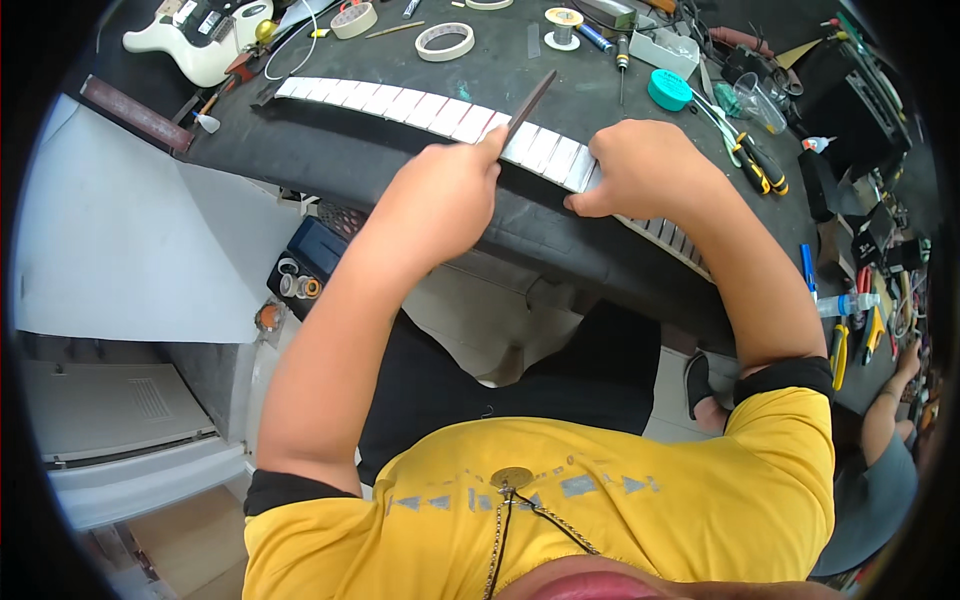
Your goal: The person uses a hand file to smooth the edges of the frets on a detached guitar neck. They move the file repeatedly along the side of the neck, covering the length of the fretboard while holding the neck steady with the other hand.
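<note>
A long guitar neck (405, 104) lies across the near part of the bench, its fingerboard covered in pale tape with thin fret lines showing between the strips. My left hand (445, 190) is closed around a slim dark file (533, 102), which slants up and away to the right over the middle of the neck. The fingertips are close to the taped surface; whether the file touches a fret is hard to tell. Farther right, my right hand (650, 170) grips the neck, thumb at its near edge. Past that hand the fingerboard runs on without tape.
Tape rolls (445, 42), a wire spool (562, 28), a screwdriver (623, 55) and a teal round container (669, 89) stand behind the neck. Pliers (760, 165) and a clear bottle (848, 305) are on the right. A white guitar body (205, 45) is far left. Another person (885, 470) sits at right.
</note>
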